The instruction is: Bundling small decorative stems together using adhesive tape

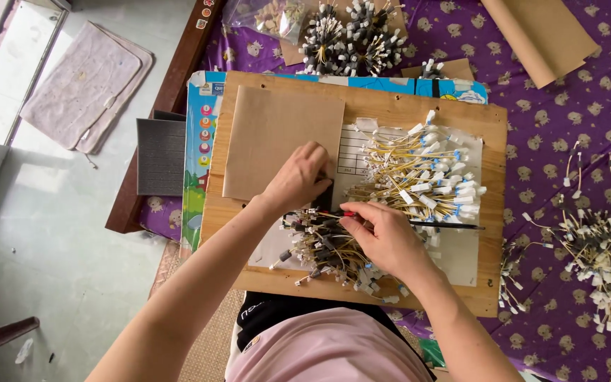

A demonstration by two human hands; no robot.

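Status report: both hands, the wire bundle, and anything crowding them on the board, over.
Left hand pressing a dark piece beside the cardboard sheet. Right hand pinching a thin red-and-black tool over the wire bundle. Yellow-wire pile crowds close.

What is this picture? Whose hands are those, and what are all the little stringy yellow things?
There is no machine here. The picture comes from a camera worn on a person's head, so you look down at that person's own two hands. They work on a wooden board that rests over the lap. The left hand presses on something dark next to a sheet of brown cardboard. The right hand pinches a thin stick-like tool with a red part. The stringy things are short yellow wires with small white ends, heaped on the board. Under the hands lies another bunch with dark ends. More bundles sit on the purple patterned cloth around the board.
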